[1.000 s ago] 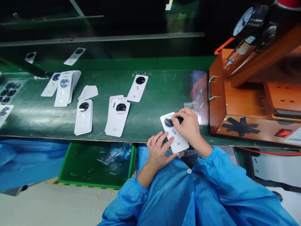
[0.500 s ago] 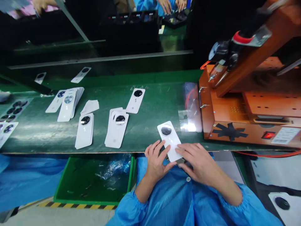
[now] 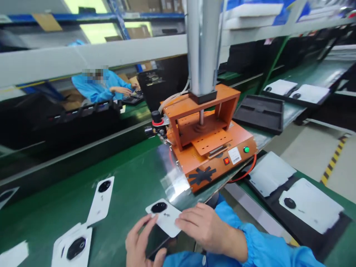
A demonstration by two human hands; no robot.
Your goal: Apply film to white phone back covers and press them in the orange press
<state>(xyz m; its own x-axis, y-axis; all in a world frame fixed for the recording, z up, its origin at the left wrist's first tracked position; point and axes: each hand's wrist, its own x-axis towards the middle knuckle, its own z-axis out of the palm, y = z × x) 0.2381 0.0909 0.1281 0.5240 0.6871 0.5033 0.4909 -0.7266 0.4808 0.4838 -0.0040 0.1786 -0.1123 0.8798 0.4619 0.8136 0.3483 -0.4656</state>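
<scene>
A white phone back cover [image 3: 168, 222] with a round black camera area is held tilted over the table's front edge. My right hand [image 3: 205, 230] grips its right end, fingers closed along the edge. My left hand [image 3: 141, 237] has its fingertips on the cover's left edge, near the camera ring, with the thumb lower down. Between that thumb and the cover shows a dark glossy surface I cannot make out. Left of my hands lie another white cover [image 3: 100, 200] and a small stack of white covers [image 3: 72, 246].
An orange press [image 3: 211, 148] with a lit green button stands beyond my hands. To its right are a black tray [image 3: 261, 113] and, lower, white covers or sheets [image 3: 311, 207] on a black tray. A co-worker in blue [image 3: 102, 87] sits across the line.
My view has swung up and to the right, showing the whole press and the right side. Both hands remain at the white cover, which is now turned more sideways.
</scene>
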